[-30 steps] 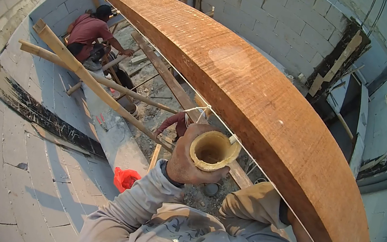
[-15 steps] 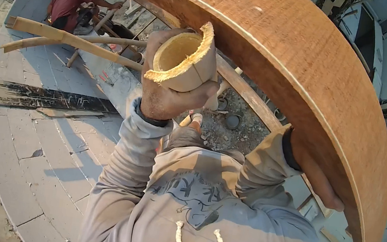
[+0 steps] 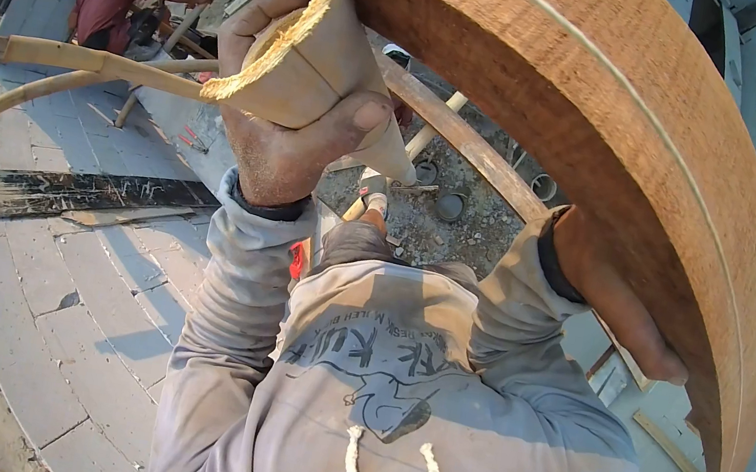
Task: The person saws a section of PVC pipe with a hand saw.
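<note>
My left hand (image 3: 290, 138) is wrapped round a bamboo tube (image 3: 309, 77) with a rough, fibrous cut edge. The tube is tilted, its cut end toward the upper left, close to the underside of a large curved wooden panel (image 3: 563, 68). On the right, my right hand (image 3: 620, 299) lies against the panel's lower inner face, its thumb pointing down to the right; its other fingers are hidden behind the panel. A pale cord runs along the panel's surface, with a knotted end hanging at the upper left.
A co-worker in a red shirt (image 3: 113, 6) crouches at the upper left. Bamboo poles (image 3: 108, 67) stick out to the left. A wooden beam (image 3: 473, 137) crosses below the panel, over rubble ground (image 3: 419, 228). Grey block paving (image 3: 59, 314) covers the lower left.
My left hand has moved left with the tube, which has turned so that more of its outer side shows. The panel appears larger and shifted in view; my right hand remains against it.
</note>
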A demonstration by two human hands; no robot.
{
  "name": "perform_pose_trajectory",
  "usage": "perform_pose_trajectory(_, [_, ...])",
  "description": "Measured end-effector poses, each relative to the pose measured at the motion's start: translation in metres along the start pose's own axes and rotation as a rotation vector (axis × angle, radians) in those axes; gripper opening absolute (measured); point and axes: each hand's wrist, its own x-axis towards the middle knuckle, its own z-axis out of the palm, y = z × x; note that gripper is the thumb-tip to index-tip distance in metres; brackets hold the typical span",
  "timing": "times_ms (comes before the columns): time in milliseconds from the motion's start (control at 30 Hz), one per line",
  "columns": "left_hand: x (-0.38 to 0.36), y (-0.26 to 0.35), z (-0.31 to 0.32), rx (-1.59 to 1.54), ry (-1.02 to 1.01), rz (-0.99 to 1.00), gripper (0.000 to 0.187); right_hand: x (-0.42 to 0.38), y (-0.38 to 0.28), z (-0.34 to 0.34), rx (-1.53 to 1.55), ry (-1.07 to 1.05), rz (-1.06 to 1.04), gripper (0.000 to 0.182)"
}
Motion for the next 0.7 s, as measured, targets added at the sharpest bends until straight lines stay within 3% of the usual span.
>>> perform_pose_trajectory(133, [0.0,0.003,0.001,0.013,-0.021,0.002,0.084,0.006,-0.018,-0.02,0.329,-0.215,0.225,0.087])
perform_pose_trajectory(200, [0.004,-0.003,-0.001,0.082,-0.019,0.149,0.078,-0.003,-0.011,-0.015,0.474,-0.27,0.289,0.091])
perform_pose_trajectory(300, [0.005,-0.009,0.0,0.109,0.01,0.204,0.073,-0.01,-0.008,-0.008,0.125,-0.201,0.231,0.09])
perform_pose_trajectory(400, [0.004,-0.005,0.002,0.035,-0.006,0.081,0.069,-0.006,-0.017,-0.01,-0.263,-0.112,0.151,0.091])
perform_pose_trajectory(433, [0.001,-0.002,0.004,0.034,-0.01,0.095,0.069,-0.005,-0.022,-0.011,-0.252,-0.106,0.143,0.091])
perform_pose_trajectory(500, [-0.007,0.005,0.011,0.022,0.064,0.042,0.066,-0.003,-0.033,-0.013,-0.31,-0.257,0.212,0.087])
perform_pose_trajectory(633, [-0.053,0.025,0.031,0.084,0.073,0.176,0.065,0.008,-0.046,-0.032,-0.222,-0.531,0.316,0.078])
perform_pose_trajectory(700, [-0.08,0.027,0.043,0.147,0.092,0.262,0.06,0.02,-0.058,-0.046,-0.394,-0.668,0.434,0.076])
